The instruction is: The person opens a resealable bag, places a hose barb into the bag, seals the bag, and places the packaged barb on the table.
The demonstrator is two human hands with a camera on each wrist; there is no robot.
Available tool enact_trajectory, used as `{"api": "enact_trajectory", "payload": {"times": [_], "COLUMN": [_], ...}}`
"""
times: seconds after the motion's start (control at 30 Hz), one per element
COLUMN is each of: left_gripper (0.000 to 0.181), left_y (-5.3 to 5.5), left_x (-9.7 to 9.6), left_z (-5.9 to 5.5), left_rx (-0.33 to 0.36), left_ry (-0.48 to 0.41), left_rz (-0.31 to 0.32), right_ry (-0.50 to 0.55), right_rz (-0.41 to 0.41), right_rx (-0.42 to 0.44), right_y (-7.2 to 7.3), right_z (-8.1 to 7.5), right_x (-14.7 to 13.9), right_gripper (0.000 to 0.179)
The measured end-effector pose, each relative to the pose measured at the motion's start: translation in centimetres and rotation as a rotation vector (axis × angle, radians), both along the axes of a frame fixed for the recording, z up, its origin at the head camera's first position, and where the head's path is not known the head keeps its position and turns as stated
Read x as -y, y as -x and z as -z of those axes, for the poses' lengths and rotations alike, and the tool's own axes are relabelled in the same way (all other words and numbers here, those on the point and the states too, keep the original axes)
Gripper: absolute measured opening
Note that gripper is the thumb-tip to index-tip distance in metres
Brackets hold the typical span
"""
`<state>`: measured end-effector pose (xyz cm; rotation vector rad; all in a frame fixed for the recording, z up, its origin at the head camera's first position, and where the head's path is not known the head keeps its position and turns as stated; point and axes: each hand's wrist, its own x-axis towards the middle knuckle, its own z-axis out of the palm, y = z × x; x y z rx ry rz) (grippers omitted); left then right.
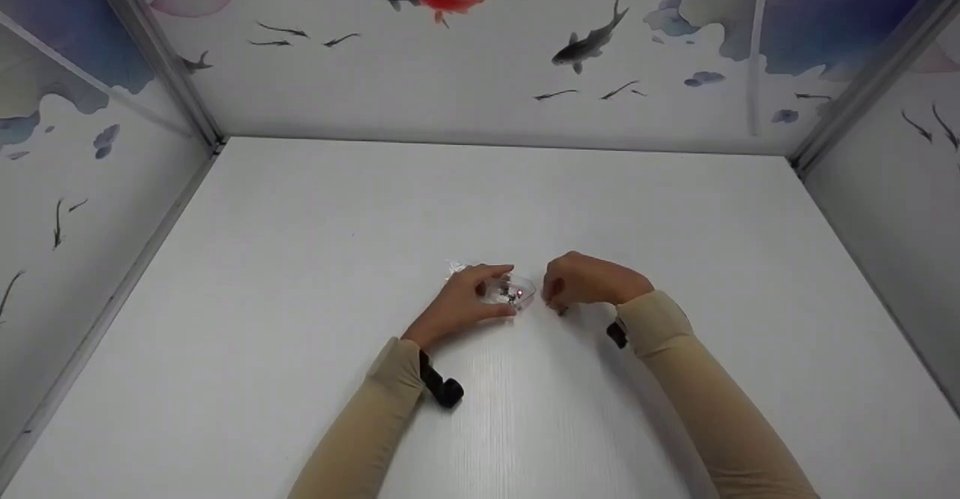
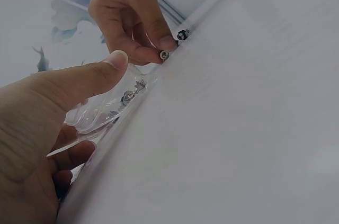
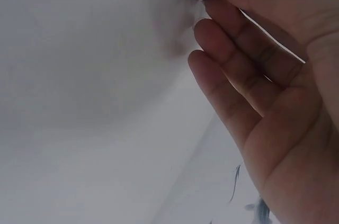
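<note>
Near the middle of the white, smooth table (image 1: 315, 214), one small, rounded container of clear plastic (image 1: 527, 289) stands between the two hands of a person. The left hand (image 1: 463, 298) holds this container from its left side, with the thumb along the near side and the forefinger along the far side. Inside the container lie several small, shiny metal pieces (image 1: 510, 296). Just to the right, the right hand (image 1: 592, 280) is bent down to the table, and its thumb and forefinger pinch a small, silvery metal piece with a round end (image 2: 164, 55). Close beside these fingertips there is a second small, dark and silvery metal piece (image 2: 183, 34); whether it is touched, I cannot tell. At the far left of the left hand shows a bit of crinkled, clear plastic film (image 1: 454, 267). Both arms wear beige long sleeves (image 1: 360, 416), and a black device (image 1: 444, 390) sits at the left wrist. On the far white wall panel (image 1: 450, 71) are painted grey fish and one red fish (image 1: 452, 0).
</note>
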<state>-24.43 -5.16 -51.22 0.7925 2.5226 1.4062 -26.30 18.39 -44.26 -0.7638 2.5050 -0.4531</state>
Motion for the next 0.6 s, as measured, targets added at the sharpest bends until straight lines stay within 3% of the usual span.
{"api": "enact_trajectory", "payload": {"times": [0.6], "left_gripper": [0.066], "left_y": [-0.06], "left_x": [0.04], "left_z": [-0.12], "left_rx": [0.011], "left_ry": [0.012], "left_rz": [-0.010], "right_ry": [-0.005], "right_rz": [-0.009], "right_rx": [-0.037], "right_y": [0.04], "right_z": [-0.28], "right_x": [-0.09], "right_gripper": [0.012]}}
